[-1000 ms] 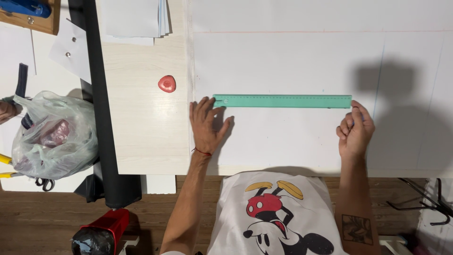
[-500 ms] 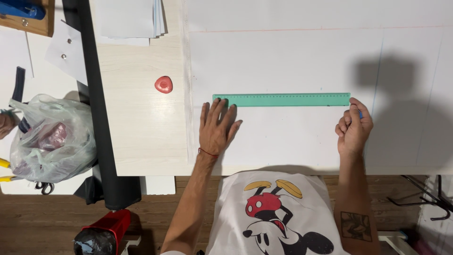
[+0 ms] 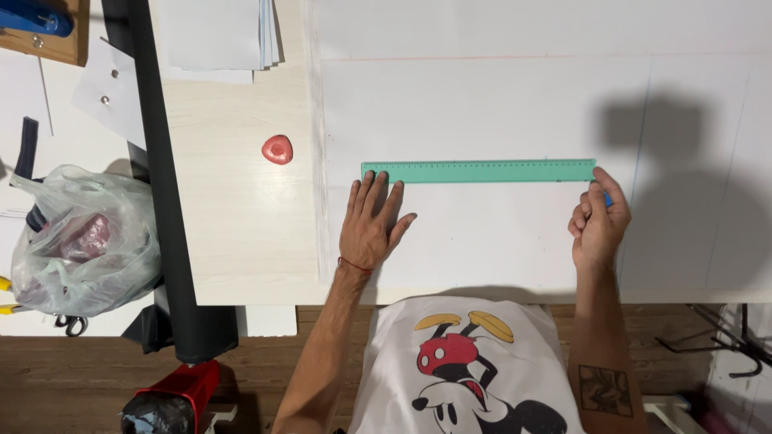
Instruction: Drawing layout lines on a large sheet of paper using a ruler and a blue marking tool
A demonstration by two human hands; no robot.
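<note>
A long green ruler lies flat on a large white sheet spread over the table. My left hand rests palm down on the sheet, its fingertips touching the ruler's left end. At the ruler's right end, my right hand is closed on a small blue marking tool, most of it hidden by the fingers.
A red triangular chalk sits on the pale wooden tabletop to the left. A black roll runs along the table's left side. A clear plastic bag lies further left, and a paper stack at the top.
My left hand has spread flatter and moved right under the ruler's left end. My right hand has stayed at the right end.
</note>
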